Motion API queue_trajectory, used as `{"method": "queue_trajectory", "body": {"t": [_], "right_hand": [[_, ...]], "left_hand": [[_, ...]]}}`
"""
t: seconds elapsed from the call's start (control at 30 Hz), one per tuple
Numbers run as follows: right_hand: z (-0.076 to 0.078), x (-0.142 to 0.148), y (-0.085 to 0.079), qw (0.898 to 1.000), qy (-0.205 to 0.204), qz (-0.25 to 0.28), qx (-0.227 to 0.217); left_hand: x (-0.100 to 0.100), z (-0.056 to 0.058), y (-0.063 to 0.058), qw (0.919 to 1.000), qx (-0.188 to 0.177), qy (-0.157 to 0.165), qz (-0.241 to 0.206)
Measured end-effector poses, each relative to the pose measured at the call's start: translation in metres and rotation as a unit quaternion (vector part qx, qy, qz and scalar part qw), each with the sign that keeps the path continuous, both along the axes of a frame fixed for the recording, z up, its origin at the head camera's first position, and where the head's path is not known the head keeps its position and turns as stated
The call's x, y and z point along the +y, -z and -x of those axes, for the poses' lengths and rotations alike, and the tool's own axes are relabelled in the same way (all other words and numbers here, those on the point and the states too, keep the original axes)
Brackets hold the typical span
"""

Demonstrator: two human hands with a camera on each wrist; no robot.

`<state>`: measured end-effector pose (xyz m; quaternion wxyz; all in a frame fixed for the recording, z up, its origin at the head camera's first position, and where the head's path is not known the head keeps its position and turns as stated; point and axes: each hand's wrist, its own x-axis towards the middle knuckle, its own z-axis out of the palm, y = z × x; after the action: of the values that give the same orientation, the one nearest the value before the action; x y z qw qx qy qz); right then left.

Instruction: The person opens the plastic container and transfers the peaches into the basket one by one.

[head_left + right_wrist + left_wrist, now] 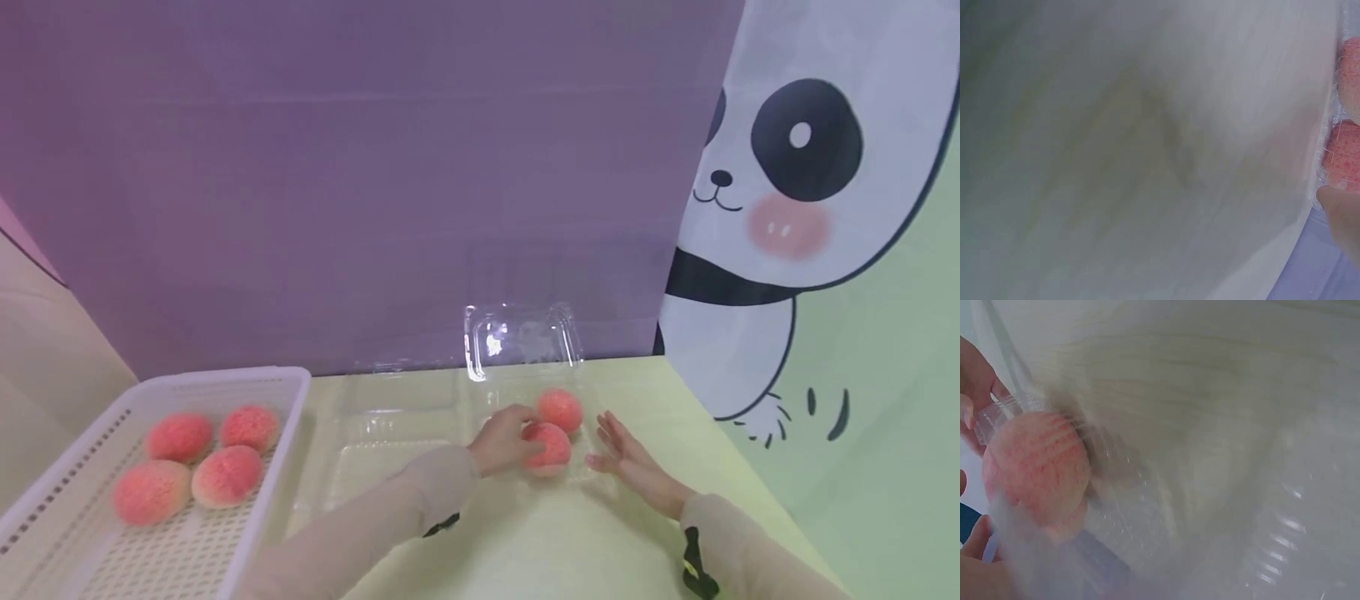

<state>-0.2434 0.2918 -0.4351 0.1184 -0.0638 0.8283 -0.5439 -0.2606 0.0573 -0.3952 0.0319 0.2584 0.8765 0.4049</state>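
Note:
My left hand (501,442) grips a pink-red peach (549,453) from its left side, fingers over its top. The peach sits in the near part of a clear plastic clamshell box, whose raised lid (523,343) leans back by the wall. Right behind it in the box is a second peach (559,409). Beside the box's right side is my right hand (637,471), its fingers straight and nothing held. In the left wrist view the peach (1038,469) fills the left part. The right wrist view shows a fingertip (1341,215) at the box's corner.
To the left stands a white slatted basket (298,408) with several more peaches (227,477). Another open clear box (390,450) lies between the basket and the left hand. A purple wall (360,167) closes off the table (540,542) at the back.

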Motion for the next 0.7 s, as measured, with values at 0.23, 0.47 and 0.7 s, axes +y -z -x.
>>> {"method": "queue_trajectory", "body": {"t": [0.23,0.47,0.7], "right_hand": [[0.0,0.001,-0.001,1.0,0.0,-0.002,0.003],[0.0,0.001,-0.001,1.0,0.004,0.01,-0.002],[0.0,0.0,-0.001,1.0,0.001,0.002,-0.008]], "left_hand": [[0.017,0.007,0.015,0.9994,0.028,-0.017,0.012],[0.03,0.013,0.026,0.9983,0.025,-0.047,0.022],[0.031,0.013,0.028,0.9972,0.012,-0.063,0.039]]}}
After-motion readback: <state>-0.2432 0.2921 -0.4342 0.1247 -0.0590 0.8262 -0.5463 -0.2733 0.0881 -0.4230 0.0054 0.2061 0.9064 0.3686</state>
